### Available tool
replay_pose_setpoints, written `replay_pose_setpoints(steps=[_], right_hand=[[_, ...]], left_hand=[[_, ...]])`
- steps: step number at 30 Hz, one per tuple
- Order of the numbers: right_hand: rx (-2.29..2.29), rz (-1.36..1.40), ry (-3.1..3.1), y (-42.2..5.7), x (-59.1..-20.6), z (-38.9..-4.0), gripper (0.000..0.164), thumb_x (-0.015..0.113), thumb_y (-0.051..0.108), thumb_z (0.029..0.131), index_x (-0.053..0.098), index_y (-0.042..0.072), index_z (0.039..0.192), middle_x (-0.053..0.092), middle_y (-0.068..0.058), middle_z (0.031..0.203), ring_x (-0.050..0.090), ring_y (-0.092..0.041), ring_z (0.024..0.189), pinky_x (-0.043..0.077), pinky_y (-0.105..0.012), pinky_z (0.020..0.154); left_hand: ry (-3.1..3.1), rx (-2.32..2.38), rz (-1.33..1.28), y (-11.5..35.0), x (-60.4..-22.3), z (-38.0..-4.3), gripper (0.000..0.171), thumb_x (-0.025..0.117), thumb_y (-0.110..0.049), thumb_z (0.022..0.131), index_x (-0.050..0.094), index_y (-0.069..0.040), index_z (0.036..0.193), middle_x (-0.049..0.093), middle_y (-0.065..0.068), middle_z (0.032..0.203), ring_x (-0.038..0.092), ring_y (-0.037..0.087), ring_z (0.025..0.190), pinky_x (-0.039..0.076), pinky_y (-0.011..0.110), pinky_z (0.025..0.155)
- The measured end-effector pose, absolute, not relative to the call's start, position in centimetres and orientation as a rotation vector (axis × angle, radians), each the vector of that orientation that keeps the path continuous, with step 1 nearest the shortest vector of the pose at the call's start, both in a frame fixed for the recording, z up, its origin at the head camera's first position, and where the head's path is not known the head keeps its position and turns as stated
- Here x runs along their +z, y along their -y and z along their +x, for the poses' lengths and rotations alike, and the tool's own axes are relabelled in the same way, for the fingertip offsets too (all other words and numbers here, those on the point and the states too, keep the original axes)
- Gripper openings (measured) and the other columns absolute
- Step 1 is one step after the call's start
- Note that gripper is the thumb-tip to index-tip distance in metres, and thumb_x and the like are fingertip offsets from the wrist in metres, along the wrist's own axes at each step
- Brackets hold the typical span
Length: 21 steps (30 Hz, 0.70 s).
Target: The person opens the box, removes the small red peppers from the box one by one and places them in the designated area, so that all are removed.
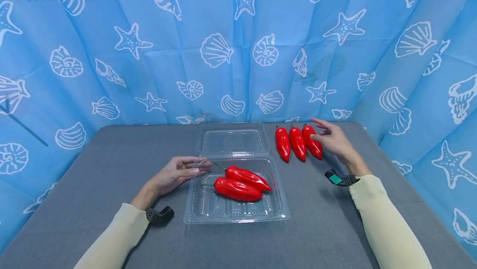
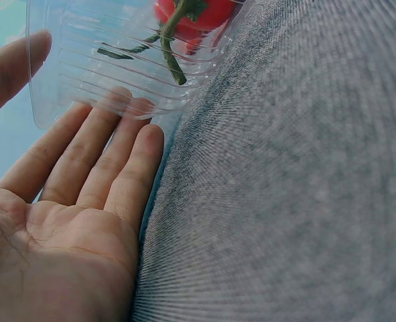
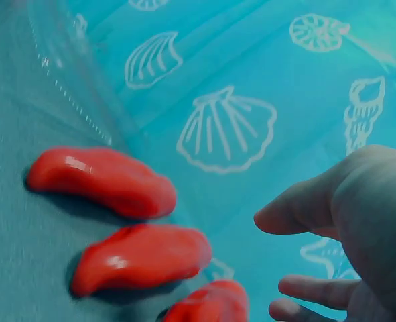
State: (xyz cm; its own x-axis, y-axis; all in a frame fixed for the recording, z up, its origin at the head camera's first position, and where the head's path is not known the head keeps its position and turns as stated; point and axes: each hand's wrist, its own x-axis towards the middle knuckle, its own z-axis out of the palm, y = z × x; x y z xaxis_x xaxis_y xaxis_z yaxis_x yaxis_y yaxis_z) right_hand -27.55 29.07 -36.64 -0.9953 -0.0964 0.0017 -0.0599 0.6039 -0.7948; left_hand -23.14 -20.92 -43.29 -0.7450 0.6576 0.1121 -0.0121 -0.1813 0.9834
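Observation:
A clear plastic clamshell box (image 1: 201,211) lies with its lid (image 1: 234,141) folded back behind it. Two red peppers with green stems, a front one (image 1: 238,189) and a rear one (image 1: 247,176), lie side by side inside. My left hand (image 1: 180,173) is at the box's left side, its straight fingers (image 2: 84,151) right at the clear wall. Over on the right, my right hand (image 1: 333,138) hovers by the rightmost of three red peppers (image 1: 312,142), thumb and fingers spread around it with a gap. The other two, a middle pepper (image 1: 297,144) and a left pepper (image 3: 100,181), lie alongside.
A grey cloth (image 1: 112,169) covers the table. Behind and at the sides hangs a blue curtain (image 1: 167,74) printed with white shells and starfish. Dark wrist bands, one on the left wrist (image 1: 159,215) and one on the right (image 1: 340,178), sit below the hands.

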Motion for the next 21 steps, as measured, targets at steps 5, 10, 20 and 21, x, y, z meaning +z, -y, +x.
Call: replay_pose_setpoints(steps=[5, 10, 20, 21], right_hand=[[-1.390, -0.189, -2.793, -28.1, -35.7, -27.1, 0.068, 0.061, 0.014, 0.099, 0.031, 0.013, 0.160, 0.032, -0.027, 0.158, 0.038, -0.047, 0.133, 0.048, -0.060, 0.101], [-1.382, -0.312, -2.808, -26.9, -34.7, -26.5, 0.066, 0.063, 0.013, 0.098, 0.035, 0.011, 0.158, 0.037, -0.027, 0.154, 0.042, -0.047, 0.130, 0.050, -0.058, 0.098], [-1.403, -0.536, -2.748, -24.5, -33.4, -25.2, 0.063, 0.066, 0.014, 0.097, 0.042, 0.011, 0.155, 0.046, -0.022, 0.150, 0.051, -0.041, 0.126, 0.053, -0.049, 0.094], [-1.410, -0.549, -2.740, -24.3, -33.4, -25.1, 0.062, 0.066, 0.014, 0.097, 0.042, 0.011, 0.154, 0.047, -0.022, 0.149, 0.051, -0.040, 0.126, 0.053, -0.049, 0.095]], left_hand=[[-1.634, 1.978, 0.742, 20.9, -43.3, -23.1, 0.053, 0.060, 0.002, 0.096, 0.042, 0.014, 0.144, 0.058, 0.021, 0.141, 0.058, 0.023, 0.130, 0.046, 0.037, 0.109], [-1.638, 1.978, 0.740, 20.9, -43.3, -23.2, 0.053, 0.060, 0.003, 0.096, 0.042, 0.014, 0.144, 0.058, 0.022, 0.141, 0.058, 0.023, 0.130, 0.045, 0.039, 0.109], [-1.643, 1.980, 0.731, 20.9, -43.2, -23.2, 0.052, 0.059, 0.003, 0.096, 0.042, 0.013, 0.144, 0.057, 0.024, 0.141, 0.058, 0.024, 0.130, 0.045, 0.040, 0.109], [-1.642, 1.980, 0.729, 20.9, -43.2, -23.2, 0.052, 0.059, 0.003, 0.096, 0.042, 0.013, 0.144, 0.057, 0.024, 0.142, 0.058, 0.024, 0.130, 0.045, 0.040, 0.109]])
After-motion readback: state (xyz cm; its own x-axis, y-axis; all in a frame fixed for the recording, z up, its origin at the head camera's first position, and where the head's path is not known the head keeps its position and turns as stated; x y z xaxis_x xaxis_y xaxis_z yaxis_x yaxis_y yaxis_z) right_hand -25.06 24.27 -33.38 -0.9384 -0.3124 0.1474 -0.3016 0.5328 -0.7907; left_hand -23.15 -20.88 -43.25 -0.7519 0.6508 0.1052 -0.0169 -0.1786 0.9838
